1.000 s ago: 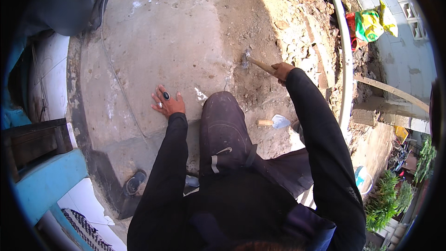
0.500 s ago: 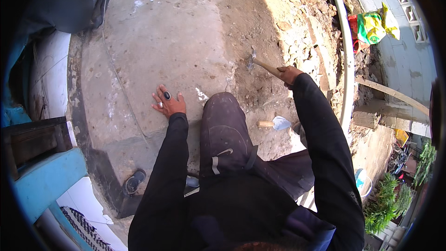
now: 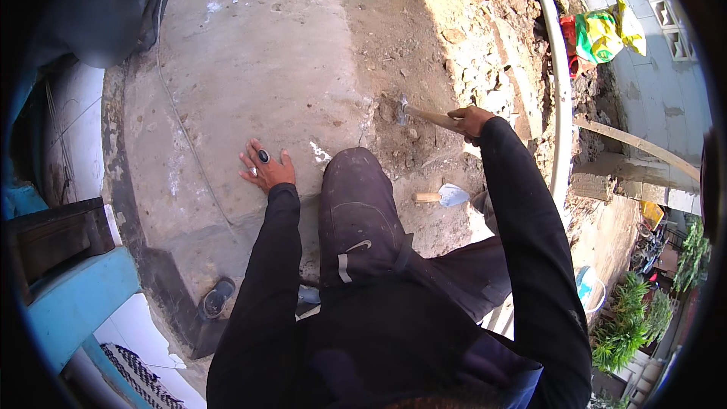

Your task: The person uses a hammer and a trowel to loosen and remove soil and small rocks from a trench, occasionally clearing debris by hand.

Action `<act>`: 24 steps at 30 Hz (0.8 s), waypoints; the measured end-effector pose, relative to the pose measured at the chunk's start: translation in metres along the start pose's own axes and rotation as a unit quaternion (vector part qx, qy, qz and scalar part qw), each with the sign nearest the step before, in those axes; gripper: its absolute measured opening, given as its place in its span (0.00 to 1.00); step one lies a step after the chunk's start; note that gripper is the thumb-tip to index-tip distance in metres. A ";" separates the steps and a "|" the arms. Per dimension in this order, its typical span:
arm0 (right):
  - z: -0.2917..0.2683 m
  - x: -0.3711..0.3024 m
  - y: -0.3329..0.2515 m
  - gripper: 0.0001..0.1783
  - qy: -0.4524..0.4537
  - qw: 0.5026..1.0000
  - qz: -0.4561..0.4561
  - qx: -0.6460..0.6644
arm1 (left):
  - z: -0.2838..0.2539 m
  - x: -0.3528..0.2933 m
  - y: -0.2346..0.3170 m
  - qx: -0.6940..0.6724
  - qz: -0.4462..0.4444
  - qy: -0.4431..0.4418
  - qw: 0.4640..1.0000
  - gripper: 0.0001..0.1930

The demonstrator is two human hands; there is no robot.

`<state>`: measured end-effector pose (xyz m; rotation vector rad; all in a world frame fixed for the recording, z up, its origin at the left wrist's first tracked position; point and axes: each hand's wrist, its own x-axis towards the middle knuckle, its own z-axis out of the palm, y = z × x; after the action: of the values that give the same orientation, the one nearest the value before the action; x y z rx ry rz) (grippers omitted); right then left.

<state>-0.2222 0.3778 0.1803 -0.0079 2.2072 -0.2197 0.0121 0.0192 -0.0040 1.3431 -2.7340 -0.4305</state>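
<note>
Grey concrete [image 3: 250, 53] spreads beneath the person's left hand [image 3: 266, 173], which lies palm down with its fingers spread apart; a ring with a large dark oval stone [image 3: 263, 157] sits on one finger and a silvery ring [image 3: 254, 172] on another. The right hand [image 3: 473, 123] has its fingers wrapped around the wooden handle of a hammer [image 3: 429, 115], gripping it near the end. The hammer is ahead and to the right of the bent knee [image 3: 352, 174], its metal head pointing left over brown soil [image 3: 397, 45] beside the concrete's broken edge; whether the head touches the ground is hard to tell. Nearer the body, a trowel [image 3: 453, 195] lies with its wooden handle to the left and its pale blade to the right. Sunlit rubble [image 3: 485, 53] fills the ground farther right, bordered by a long white pipe [image 3: 561, 98], and a yellow, green and red bag [image 3: 597, 39] sits beyond it.
</note>
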 end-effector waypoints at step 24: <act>0.089 -0.048 -0.070 0.34 0.399 0.877 -0.232 0.132 | 0.007 -0.001 -0.009 0.011 0.006 0.028 1.000 0.45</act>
<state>-0.1278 0.2995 0.1771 -0.3578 2.9463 -0.9345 0.0182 0.0160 -0.0128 1.3219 -2.7075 -0.3559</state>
